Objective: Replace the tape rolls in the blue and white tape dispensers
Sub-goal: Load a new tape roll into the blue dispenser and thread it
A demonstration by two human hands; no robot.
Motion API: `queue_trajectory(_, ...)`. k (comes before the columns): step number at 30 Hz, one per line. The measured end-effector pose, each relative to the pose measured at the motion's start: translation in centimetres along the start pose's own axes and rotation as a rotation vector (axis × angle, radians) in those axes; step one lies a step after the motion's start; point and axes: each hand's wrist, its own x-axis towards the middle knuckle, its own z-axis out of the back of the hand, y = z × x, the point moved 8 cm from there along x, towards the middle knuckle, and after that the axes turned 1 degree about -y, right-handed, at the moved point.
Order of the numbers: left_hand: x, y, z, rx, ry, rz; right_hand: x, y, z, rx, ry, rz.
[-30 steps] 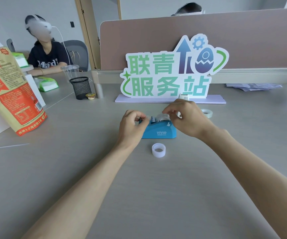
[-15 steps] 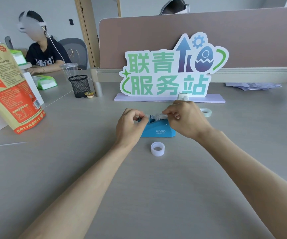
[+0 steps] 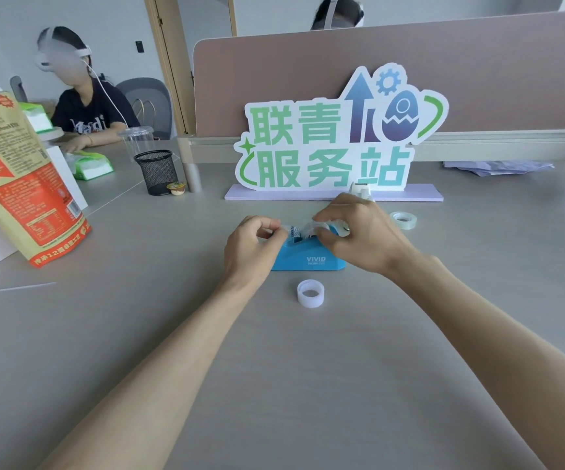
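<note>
The blue tape dispenser [image 3: 311, 257] stands on the grey desk, mid-view. My left hand [image 3: 250, 247] pinches the free end of a clear tape strip at the dispenser's left end. My right hand [image 3: 359, 232] grips the tape roll [image 3: 313, 228] seated on top of the dispenser. An empty white tape core [image 3: 310, 293] lies just in front of the dispenser. A full clear tape roll [image 3: 403, 220] lies flat to the right. The white tape dispenser [image 3: 360, 190] peeks out behind my right hand, mostly hidden.
A large sign on a lilac base [image 3: 333, 195] stands behind the dispensers. A red and tan bag [image 3: 20, 184] leans at the left. A black mesh cup [image 3: 157, 172] and a small sauce pot [image 3: 176, 188] sit at the back left. A person sits beyond them.
Both hands stay on the blue dispenser. The tape strip between my left fingers and the roll now shows stretched along the dispenser's top.
</note>
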Motion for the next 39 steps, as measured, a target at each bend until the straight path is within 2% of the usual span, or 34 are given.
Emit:
queue_trajectory(6, 0.6, 1.4, 0.1, -0.111, 0.023, 0.146, -0.4, -0.3, -2.1, -0.012, 0.129, 0.022)
queue_trajectory(16, 0.7, 2.7, 0.7, -0.477, 0.034, 0.405, -0.5, -0.7, -2.5, -0.015, 0.137, 0.022)
queue_trajectory(25, 0.7, 3.6, 1.1, -0.575, 0.008, 0.554, -0.5, -1.0, -2.6, -0.011, 0.122, 0.022)
queue_trajectory(29, 0.6, 3.8, 1.6, -0.556, -0.015, 0.581, -0.5, -1.1, -2.6, -0.007, 0.121, 0.013)
queue_trajectory(39, 0.4, 3.8, 2.6, -0.289, -0.015, 0.541, -0.6, -1.1, -2.6, -0.002, 0.125, 0.006)
